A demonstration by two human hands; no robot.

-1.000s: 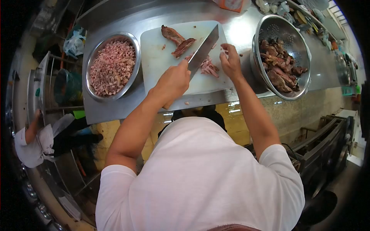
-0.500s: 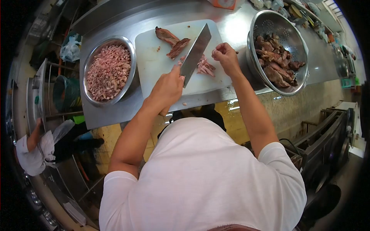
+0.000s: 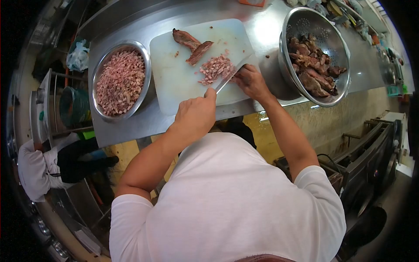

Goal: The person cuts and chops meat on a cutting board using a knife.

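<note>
My left hand (image 3: 196, 114) grips the handle of a cleaver (image 3: 231, 74). Its blade is seen edge-on and reaches up-right across the white cutting board (image 3: 174, 83). My right hand (image 3: 249, 81) rests with curled fingers against the right side of the blade, at the board's right edge. Just left of the blade lies a pile of diced pink meat (image 3: 214, 67). Two uncut brown meat strips (image 3: 188, 43) lie at the board's far side.
A steel bowl (image 3: 98, 74) full of diced meat stands left of the board. To the right, a steel colander (image 3: 305, 26) holds several large cooked meat pieces. All sit on a steel counter (image 3: 131, 126). Another person in white (image 3: 32, 168) crouches on the floor at lower left.
The raised cleaver has come down and turned edge-on beside the meat. The strips under it are now a diced pile. My right hand moved down against the blade.
</note>
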